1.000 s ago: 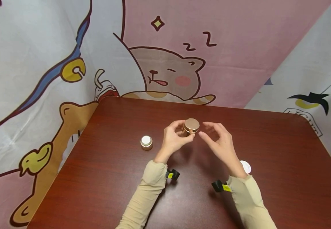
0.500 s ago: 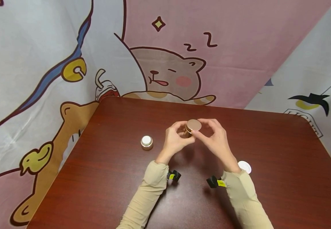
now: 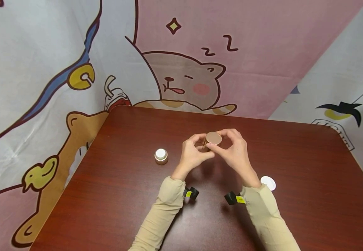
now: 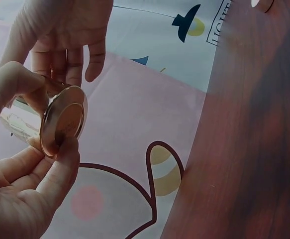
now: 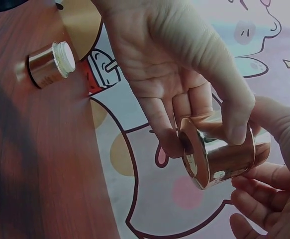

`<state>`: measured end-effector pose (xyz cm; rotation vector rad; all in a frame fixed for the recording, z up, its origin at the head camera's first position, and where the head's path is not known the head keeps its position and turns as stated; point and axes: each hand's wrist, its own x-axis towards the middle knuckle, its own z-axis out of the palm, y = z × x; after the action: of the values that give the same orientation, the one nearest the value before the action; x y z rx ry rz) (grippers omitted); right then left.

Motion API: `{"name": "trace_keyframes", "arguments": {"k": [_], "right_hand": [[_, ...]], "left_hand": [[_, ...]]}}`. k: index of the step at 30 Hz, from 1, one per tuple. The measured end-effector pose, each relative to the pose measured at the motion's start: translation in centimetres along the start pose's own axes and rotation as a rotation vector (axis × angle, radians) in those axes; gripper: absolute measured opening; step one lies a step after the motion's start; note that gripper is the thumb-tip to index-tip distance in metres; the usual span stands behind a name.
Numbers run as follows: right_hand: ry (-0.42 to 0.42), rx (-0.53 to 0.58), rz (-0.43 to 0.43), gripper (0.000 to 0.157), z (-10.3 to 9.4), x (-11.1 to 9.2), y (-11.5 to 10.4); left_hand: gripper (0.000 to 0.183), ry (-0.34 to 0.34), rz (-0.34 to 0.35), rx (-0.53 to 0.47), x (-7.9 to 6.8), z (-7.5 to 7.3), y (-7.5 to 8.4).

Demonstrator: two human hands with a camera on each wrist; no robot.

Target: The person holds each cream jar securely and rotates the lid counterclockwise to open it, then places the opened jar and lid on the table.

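A shiny rose-gold cosmetic jar is held above the table between both hands. My left hand grips its body with thumb and fingers; in the left wrist view one fingertip touches the jar's round base. My right hand pinches the lid at its rim, thumb on the near side and fingers behind. On the table to the left stands a second jar, uncapped, with a white threaded neck. A white disc lies to the right, close to my right wrist.
The table is dark reddish wood with rounded far corners. A printed cloth with cartoon animals hangs right behind its far edge. Black wrist cameras sit on the inner side of both cuffs.
My right hand has come in from the right and taken hold of the lid. The held jar has shifted slightly right. The second jar has not moved.
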<state>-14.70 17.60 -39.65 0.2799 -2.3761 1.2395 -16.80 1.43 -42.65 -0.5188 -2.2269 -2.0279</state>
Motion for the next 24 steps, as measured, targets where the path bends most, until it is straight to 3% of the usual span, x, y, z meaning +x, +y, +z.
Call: {"name": "trace_keyframes", "arguments": {"k": [14, 20, 24], "right_hand": [[-0.007, 0.090, -0.039, 0.035, -0.1, 0.0, 0.2], [-0.094, 0.142, -0.032, 0.035, -0.8, 0.1, 0.3], [-0.170, 0.172, 0.002, 0.043, -1.3, 0.0, 0.4]], "left_hand": [[0.048, -0.020, -0.001, -0.007, 0.1, -0.3, 0.2], [0.047, -0.055, 0.007, -0.029, 0.1, -0.7, 0.2], [0.047, -0.074, 0.010, -0.031, 0.1, -0.9, 0.4]]}}
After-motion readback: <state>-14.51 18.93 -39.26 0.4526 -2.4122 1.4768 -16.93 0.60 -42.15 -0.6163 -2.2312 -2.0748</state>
